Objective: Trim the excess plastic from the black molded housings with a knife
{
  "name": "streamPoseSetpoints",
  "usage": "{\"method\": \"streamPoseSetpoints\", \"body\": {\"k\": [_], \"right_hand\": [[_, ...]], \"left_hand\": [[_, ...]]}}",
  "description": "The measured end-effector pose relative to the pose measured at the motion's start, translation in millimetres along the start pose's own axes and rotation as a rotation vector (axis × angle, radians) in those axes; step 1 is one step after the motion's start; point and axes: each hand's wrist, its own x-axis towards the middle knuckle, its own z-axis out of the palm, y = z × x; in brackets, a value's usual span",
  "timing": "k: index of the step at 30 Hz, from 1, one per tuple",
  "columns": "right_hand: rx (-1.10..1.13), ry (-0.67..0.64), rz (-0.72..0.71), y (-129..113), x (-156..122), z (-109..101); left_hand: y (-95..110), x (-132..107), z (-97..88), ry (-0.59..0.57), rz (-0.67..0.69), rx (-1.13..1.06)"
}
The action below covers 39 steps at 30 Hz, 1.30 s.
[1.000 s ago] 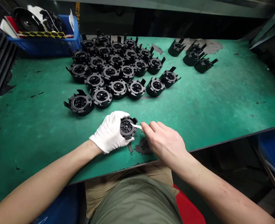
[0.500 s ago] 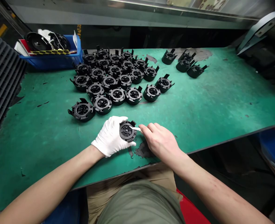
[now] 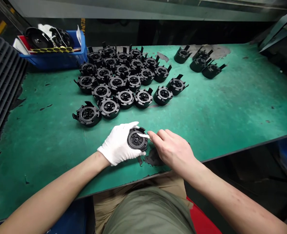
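My left hand [image 3: 120,143], in a white glove, is closed around a round black plastic part [image 3: 136,140] with a ribbed, recessed face turned up toward me. Between the bare fingers of my right hand [image 3: 171,148] is a thin blade [image 3: 143,136], pale and pointed, which looks like a knife or scraper blade; its handle is hidden in the fist. The blade's tip lies over the upper middle of the part's face. I cannot tell whether it touches. Just beyond my hands stands a group of similar black parts [image 3: 109,108], with upright tabs on their rims.
Several more black parts [image 3: 199,63] stand at the back right of the green tabletop [image 3: 221,110]. A blue bin [image 3: 53,60] holding black pieces and a white cloth sits at the back left. Grey ribbed trays [image 3: 4,84] are stacked along the left side.
The view has shifted slightly, so the bench things appear displaced. Both hands keep their holds, and the blade has changed angle a little over the part's face.
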Motion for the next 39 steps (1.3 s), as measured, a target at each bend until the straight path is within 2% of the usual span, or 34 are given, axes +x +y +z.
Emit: {"method": "streamPoseSetpoints", "body": {"k": [9,21,34,37,39], "right_hand": [[0.061,0.059,-0.009,8.4,-9.4,11.6],[0.028,-0.003,-0.017,10.2,0.5,1.5],[-0.008,0.001,0.101,-12.4,-6.8,3.7],[-0.011,0.001,0.088,-4.8,-3.8,4.7],[-0.013,-0.011,0.012,6.6,1.2,4.5]], "left_hand": [[-2.4,4.8,-4.9,-0.060,-0.013,-0.036],[2.0,3.3,-5.9,-0.066,-0.022,-0.031],[5.5,2.6,-8.3,-0.124,-0.072,0.037],[5.2,3.1,-9.7,-0.148,-0.085,0.034],[4.5,3.1,-10.5,-0.148,-0.077,0.028]]}}
